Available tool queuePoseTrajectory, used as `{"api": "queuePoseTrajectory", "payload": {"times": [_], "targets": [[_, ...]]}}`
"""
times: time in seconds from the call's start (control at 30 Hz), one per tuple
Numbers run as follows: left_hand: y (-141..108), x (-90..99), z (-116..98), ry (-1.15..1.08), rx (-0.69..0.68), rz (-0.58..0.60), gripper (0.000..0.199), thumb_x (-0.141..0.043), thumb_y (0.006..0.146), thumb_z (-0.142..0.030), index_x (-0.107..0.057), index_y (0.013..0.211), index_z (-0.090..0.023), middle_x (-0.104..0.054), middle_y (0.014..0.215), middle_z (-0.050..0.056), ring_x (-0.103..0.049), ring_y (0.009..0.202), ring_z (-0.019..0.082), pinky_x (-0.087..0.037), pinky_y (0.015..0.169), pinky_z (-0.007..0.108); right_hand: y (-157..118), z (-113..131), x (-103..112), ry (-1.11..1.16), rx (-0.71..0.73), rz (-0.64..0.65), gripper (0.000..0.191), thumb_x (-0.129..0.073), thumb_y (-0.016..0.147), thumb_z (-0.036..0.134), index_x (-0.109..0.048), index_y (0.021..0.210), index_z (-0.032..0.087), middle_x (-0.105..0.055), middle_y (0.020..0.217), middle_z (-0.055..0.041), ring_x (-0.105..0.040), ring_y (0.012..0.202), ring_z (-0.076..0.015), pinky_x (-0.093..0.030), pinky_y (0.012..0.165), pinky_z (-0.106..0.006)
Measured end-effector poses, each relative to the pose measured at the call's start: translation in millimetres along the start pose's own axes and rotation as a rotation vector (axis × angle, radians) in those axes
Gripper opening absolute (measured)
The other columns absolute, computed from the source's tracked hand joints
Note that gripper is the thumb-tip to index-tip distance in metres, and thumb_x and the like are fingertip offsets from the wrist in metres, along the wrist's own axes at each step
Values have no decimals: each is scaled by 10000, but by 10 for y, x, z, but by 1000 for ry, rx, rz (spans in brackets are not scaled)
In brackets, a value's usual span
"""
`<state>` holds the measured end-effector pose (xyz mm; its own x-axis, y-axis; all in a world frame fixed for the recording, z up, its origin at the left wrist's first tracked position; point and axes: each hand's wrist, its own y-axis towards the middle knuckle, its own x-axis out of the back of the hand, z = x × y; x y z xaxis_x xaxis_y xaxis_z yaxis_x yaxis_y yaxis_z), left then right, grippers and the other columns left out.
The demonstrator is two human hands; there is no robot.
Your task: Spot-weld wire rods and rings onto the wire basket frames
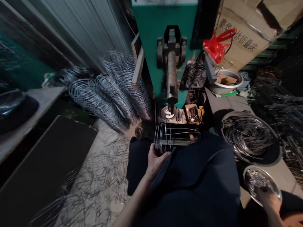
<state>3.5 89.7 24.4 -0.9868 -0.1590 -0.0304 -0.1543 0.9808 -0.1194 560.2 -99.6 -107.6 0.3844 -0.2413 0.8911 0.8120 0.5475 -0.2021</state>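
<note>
My left hand (155,160) is closed round the near end of a wire cage (163,132) made of thin metal rods, just above my dark-clad lap. A long wire loop (187,130) stretches from the cage to the right, below the machine. On the right, my right hand (271,200) reaches into a round metal bowl (246,178) of small shiny metal pieces (257,179). Its fingertips are in shadow among the pieces, so their grip is hidden. Ahead stands a green machine (146,37) with a thick metal electrode arm (172,75) pointing down toward me.
Stacks of wire rings (101,101) lean at the left. Loose wire pieces (99,176) litter the floor. A wide basin (251,135) of bent wires sits right, before a white basin (227,83) and red bag (215,50). A small box (194,113) lies under the machine.
</note>
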Motion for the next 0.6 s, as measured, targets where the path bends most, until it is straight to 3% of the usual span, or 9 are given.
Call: {"api": "queuePoseTrajectory", "payload": {"times": [0.1,0.2,0.27,0.37,0.43,0.53,0.6], "targets": [[24,21,17,28,-24,-28,525,-849,670,-338,-344,760,-222,-434,679,-78,-416,585,80,-392,570,204,-55,474,175,56,-72,-137,246,-646,539,514,-480,595,341,-470,494,-74,-535,504,-370,-426,535,-553],[40,37,55,140,-56,-97,502,-844,673,-350,-368,761,-220,-437,676,-75,-418,587,84,-390,564,203,-203,1341,283,510,45,-99,157,-647,651,459,-603,701,317,-609,663,-112,-575,558,-293,-458,522,-465],[54,35,70,214,-76,-133,485,-838,674,-357,-381,762,-219,-437,665,-75,-417,581,86,-384,552,204,-414,2071,314,801,251,-15,183,-699,695,433,-658,778,275,-681,844,-112,-642,718,-266,-523,614,-403],[67,12,64,273,-105,-163,479,-829,677,-364,-378,758,-223,-431,647,-79,-411,562,87,-384,542,206,-882,3161,313,652,635,313,283,-703,805,429,-724,979,207,-721,1014,-99,-678,929,-271,-564,809,-386],[67,-3,45,293,-108,-174,476,-823,684,-367,-374,758,-226,-426,636,-83,-409,553,88,-387,539,208,-1200,3744,263,525,921,416,250,-631,903,396,-731,1050,219,-726,1066,-70,-693,909,-233,-569,837,-363],[63,-2,7,317,-95,-181,450,-809,706,-366,-387,769,-226,-437,635,-82,-419,555,91,-391,547,209,-1515,4285,106,399,1332,441,264,-508,997,282,-706,1167,241,-718,1128,-39,-682,1018,-196,-548,926,-319],[69,14,-14,329,-85,-182,444,-806,711,-368,-391,774,-225,-447,638,-79,-428,562,93,-390,550,209,-1591,4457,-19,299,1487,404,304,-464,1008,213,-687,1211,248,-718,1132,-34,-675,1053,-186,-545,938,-304]]}}
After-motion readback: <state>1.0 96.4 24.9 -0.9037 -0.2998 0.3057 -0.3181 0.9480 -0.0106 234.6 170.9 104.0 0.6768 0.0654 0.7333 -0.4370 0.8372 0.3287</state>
